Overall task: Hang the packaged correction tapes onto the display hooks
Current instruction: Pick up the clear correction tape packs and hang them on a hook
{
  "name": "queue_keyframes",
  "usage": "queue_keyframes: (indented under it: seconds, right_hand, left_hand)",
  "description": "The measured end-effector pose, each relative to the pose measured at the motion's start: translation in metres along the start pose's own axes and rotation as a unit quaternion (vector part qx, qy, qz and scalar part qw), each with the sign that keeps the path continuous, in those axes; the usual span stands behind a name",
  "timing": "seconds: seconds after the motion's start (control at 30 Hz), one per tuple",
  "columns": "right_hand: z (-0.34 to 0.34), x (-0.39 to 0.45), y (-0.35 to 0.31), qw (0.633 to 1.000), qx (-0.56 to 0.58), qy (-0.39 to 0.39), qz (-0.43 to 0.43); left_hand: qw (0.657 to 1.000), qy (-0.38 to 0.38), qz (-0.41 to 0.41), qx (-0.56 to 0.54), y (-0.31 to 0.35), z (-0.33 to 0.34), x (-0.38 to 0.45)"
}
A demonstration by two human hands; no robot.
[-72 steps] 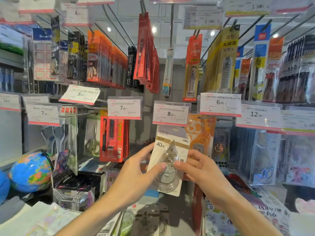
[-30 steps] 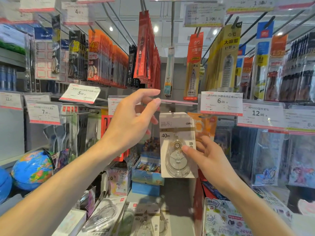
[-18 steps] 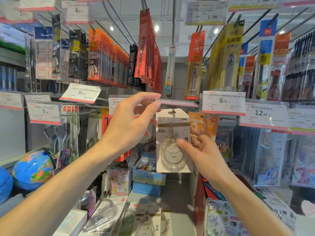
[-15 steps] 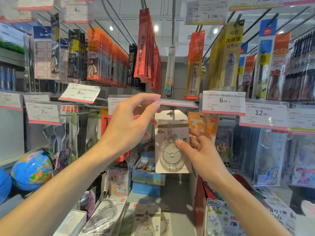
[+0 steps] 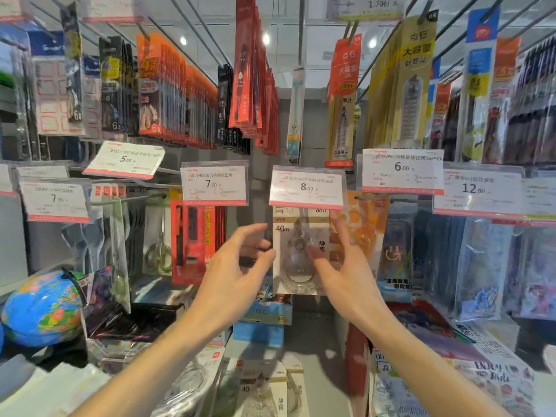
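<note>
White card pack (image 5: 301,251) hangs under the 8.00 tag (image 5: 307,187), one tape up. Left hand (image 5: 231,281) and right hand (image 5: 343,275) flank it, fingers spread, gripping nothing. More packs (image 5: 264,392) wait on the near shelf.

A shop aisle of stationery racks. Long metal pegs (image 5: 192,31) run back to a grey rear panel (image 5: 313,121), hung with red (image 5: 249,70) and yellow (image 5: 403,85) packets. Price tags (image 5: 402,171) in clear holders front the lower pegs. Round ceiling lights (image 5: 266,39) glow overhead. A globe (image 5: 42,308) sits on the lower left shelf.
</note>
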State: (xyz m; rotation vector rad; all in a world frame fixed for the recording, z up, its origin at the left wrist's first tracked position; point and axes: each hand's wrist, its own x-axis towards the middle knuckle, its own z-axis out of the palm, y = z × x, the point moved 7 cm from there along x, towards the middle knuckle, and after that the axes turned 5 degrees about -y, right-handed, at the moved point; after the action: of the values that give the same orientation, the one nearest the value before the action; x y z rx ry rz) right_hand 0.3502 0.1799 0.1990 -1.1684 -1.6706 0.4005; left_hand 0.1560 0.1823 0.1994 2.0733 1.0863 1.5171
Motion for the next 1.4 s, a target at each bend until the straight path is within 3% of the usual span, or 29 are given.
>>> queue_keyframes:
  seconds: [0.27, 0.47, 0.67, 0.83, 1.03, 1.23, 1.4]
  right_hand:
    - [0.014, 0.016, 0.014, 0.998, -0.050, 0.024, 0.020]
    - [0.023, 0.035, 0.015, 0.998, -0.064, 0.005, 0.021]
    - [0.028, 0.057, 0.031, 0.992, -0.085, 0.005, 0.094]
    - [0.024, 0.057, 0.025, 0.998, -0.027, -0.009, 0.050]
    - [0.013, 0.037, 0.030, 0.991, 0.084, -0.053, 0.088]
    - [0.003, 0.004, 0.030, 0.989, 0.072, -0.071, 0.103]
    - [-0.006, -0.029, 0.020, 0.978, 0.171, -0.045, 0.108]
  left_hand:
    - [0.993, -0.095, -0.052, 0.042, -0.013, 0.044, 0.039]
    - [0.996, -0.080, -0.049, -0.001, -0.030, 0.050, 0.057]
    - [0.996, -0.075, -0.052, -0.021, -0.035, 0.058, 0.070]
    - [0.993, -0.078, -0.069, -0.047, -0.037, 0.054, 0.071]
    - [0.994, -0.072, -0.063, -0.049, -0.038, 0.037, 0.055]
    - [0.995, -0.033, -0.084, -0.037, -0.040, 0.015, 0.021]
    - [0.989, 0.018, -0.106, -0.098, -0.027, 0.001, -0.024]
